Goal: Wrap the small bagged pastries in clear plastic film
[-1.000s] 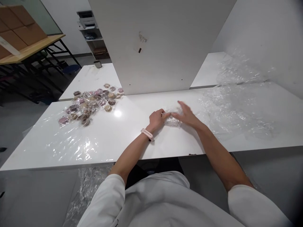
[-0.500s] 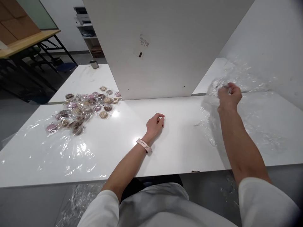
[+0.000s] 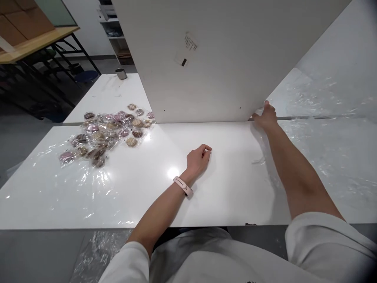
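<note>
My left hand rests on the white table with its fingers curled loosely inward, and nothing shows in it. A pale pink wristband is on that wrist. Over on the right, my right hand is at the lower right corner of the upright white panel. Its thumb and fingers are spread apart there, touching clear plastic film. The film lies spread over the right part of the table and reaches up the wall side. Part of its edge is hidden under my right hand and forearm.
Several individually wrapped round cookies, brown, tan and pink, lie heaped on the left. More clear film covers the table in front of them. A metal cup stands at the far left. Crumpled plastic lies on the floor below.
My right hand has moved left to the panel's corner, and its fingers have spread. The film it had bunched and raised now lies flatter. My left hand stays on the table.
</note>
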### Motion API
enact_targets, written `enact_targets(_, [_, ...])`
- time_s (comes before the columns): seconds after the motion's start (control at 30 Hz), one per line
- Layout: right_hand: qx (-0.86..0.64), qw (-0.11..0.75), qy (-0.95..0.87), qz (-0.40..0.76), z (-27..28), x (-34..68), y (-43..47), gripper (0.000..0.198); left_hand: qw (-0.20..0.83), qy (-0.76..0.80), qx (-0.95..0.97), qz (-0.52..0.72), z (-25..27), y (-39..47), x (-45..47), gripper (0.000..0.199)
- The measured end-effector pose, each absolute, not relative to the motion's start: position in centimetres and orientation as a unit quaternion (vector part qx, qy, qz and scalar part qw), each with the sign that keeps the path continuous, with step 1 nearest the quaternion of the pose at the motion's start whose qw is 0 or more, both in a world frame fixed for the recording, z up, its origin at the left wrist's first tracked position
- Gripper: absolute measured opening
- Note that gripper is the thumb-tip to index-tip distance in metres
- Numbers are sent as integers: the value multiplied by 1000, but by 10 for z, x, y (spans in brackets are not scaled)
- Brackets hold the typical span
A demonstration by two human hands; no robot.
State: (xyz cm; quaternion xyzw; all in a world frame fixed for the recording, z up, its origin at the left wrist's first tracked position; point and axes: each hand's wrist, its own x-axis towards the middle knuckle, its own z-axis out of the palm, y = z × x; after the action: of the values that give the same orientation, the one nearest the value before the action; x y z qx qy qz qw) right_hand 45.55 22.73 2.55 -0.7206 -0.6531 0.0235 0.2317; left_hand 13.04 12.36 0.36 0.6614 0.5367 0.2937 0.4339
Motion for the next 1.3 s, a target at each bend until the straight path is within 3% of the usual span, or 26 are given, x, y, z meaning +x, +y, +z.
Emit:
enact_targets(0.17, [-786,148,-598,-45,2,418,64,57,426,533,671,289,3,123,129,22])
enact_targets(0.3, [-764,124,-633,27,-32,348,-30,62,426,530,669,300,2,124,132,20])
enact_targets(0.47, [-584,127,-785,165,-4,241,-69,66,506,499,619,335,14,123,115,18])
enact_targets(0.53, [-455,120,-844,259,26,217,-85,68,487,524,612,338,26,115,92,23])
enact_targets(0.63, [-396,227,-832,316,62,229,-99,52,373,580,649,322,41,93,49,29])
enact_targets(0.73, [-621,432,-635,156,67,289,-82,36,264,606,693,288,44,74,23,31])
enact_targets(0.8, [-773,443,-453,27,54,333,-59,43,231,624,702,254,37,71,23,36])
enact_targets(0.87, [-862,332,-378,53,37,363,-36,53,213,637,711,210,27,75,34,36])
enact_targets(0.93, [-868,283,-390,122,22,374,-23,67,206,626,733,169,21,82,49,20])
enact_targets(1.0, [-808,339,-433,213,12,371,-21,80,225,610,745,149,23,89,58,3])
enact_targets(1.13, [-668,471,-430,383,11,366,-39,73,361,602,683,204,51,111,34,11])
enact_targets(1.2, [-636,473,-440,422,18,372,-51,63,391,604,655,230,75,129,11,12])
enact_targets(1.3, [-598,432,-493,461,29,378,-62,55,327,616,672,247,113,158,-13,11])
